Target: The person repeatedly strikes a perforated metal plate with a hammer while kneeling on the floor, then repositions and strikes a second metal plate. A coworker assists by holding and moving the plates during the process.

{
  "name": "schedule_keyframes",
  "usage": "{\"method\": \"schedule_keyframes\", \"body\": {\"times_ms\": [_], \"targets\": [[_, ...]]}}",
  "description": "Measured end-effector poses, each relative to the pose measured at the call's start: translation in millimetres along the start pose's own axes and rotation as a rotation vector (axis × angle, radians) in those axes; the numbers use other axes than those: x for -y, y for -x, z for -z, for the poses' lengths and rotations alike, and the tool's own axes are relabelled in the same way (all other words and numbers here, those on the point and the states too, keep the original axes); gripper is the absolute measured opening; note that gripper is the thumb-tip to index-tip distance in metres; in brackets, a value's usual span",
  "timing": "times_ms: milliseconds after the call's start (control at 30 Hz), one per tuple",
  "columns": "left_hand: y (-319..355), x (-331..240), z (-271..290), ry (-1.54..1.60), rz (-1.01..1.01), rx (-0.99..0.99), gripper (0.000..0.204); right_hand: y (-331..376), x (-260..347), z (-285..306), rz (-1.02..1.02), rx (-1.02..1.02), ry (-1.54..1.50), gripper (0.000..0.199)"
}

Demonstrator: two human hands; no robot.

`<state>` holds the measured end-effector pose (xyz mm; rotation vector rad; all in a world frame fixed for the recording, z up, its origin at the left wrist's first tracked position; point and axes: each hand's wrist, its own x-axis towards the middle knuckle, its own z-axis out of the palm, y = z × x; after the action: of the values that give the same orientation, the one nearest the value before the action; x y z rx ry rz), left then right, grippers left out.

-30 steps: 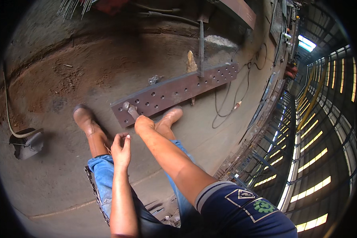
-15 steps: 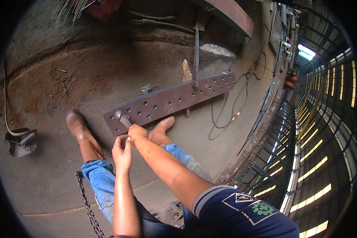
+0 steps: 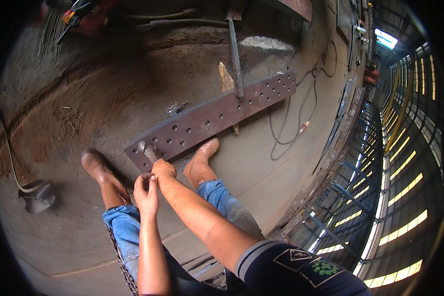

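While the right hand (image 3: 163, 169) closes around the short grey metal tool (image 3: 148, 152) at the near end of the long rusty perforated steel plate (image 3: 212, 118) on the concrete floor (image 3: 84, 98), the left hand (image 3: 146, 191), fingers loosely curled and empty, should probably brace that wrist steady.

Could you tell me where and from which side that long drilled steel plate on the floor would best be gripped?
Probably at the near end of the steel plate, beside the right hand and its tool. That end is bare, with open floor on the boots' side. Mid-length an upright bar stands against the plate, and cables lie by the far end. Come from the near long edge, fingers under it.
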<state>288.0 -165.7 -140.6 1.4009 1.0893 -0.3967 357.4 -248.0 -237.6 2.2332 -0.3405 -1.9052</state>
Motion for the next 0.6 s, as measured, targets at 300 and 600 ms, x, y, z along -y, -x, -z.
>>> {"method": "schedule_keyframes", "body": {"times_ms": [300, 600], "targets": [[-5, -1, -3, -0.010, -0.001, 0.006, 0.017, 1, 0, 3, -0.003, 0.021, -0.034, 0.041], [-11, -14, -2, -0.040, 0.028, 0.018, 0.017, 5, 6, 16, -0.021, 0.056, -0.054, 0.040]]}}
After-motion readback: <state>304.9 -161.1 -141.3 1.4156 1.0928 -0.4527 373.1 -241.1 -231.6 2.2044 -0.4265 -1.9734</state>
